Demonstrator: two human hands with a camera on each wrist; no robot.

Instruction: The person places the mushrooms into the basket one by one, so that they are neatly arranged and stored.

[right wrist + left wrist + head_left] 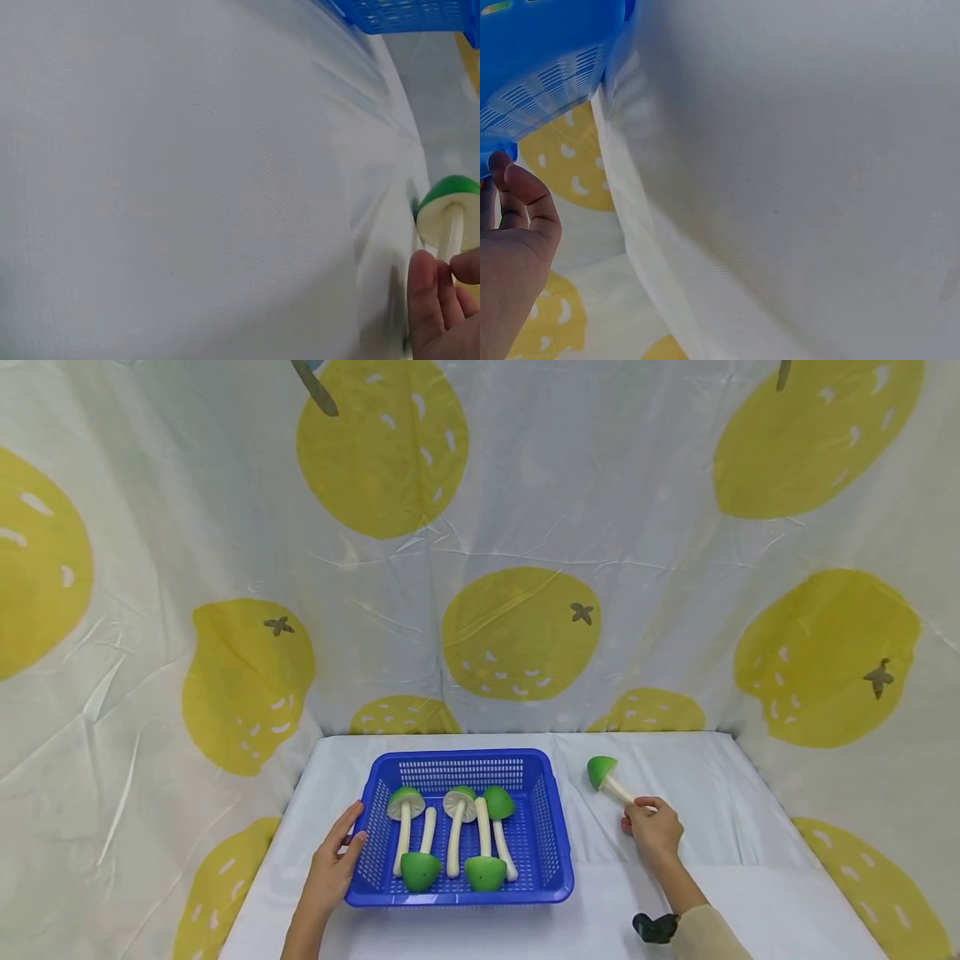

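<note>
White table, green-capped mushroom [609,779] (cream stem)

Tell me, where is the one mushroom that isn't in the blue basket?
In the head view, the loose mushroom lies on the white table, right of the blue basket, its stem pinched by the right hand.

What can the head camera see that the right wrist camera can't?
Only the head view shows the left hand resting on the side of the blue basket, the five green-capped mushrooms lying in it, and the lemon-print curtain behind. Only the right wrist view shows, close up, the pale underside of the cap of the mushroom outside the basket and the fingertips against its stem. Both show the right hand pinching that mushroom by its stem, the white table cover and part of the basket.
</note>
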